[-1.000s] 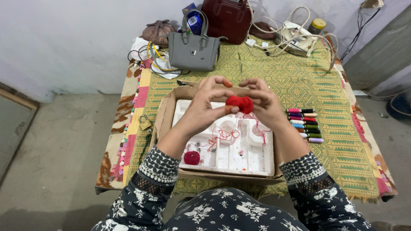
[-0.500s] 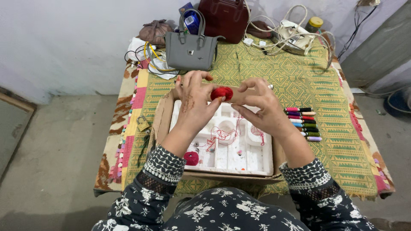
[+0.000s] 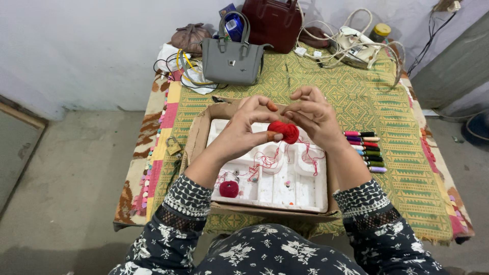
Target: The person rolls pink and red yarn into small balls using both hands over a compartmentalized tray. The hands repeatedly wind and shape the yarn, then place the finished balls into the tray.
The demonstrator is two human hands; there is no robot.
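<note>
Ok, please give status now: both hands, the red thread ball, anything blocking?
Left hand and right hand both pinch red thread ball, raised over white foam tray. Loose red thread trails into tray. Nothing blocking.

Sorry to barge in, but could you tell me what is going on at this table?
A person seated at the table holds a small red ball of thread up between both hands: the left hand pinches it from one side, the right hand from the other. Loose red thread trails down into a white foam tray set in a cardboard box. A darker red ball lies in the tray, and coloured thread spools lie in a row beside the box.
</note>
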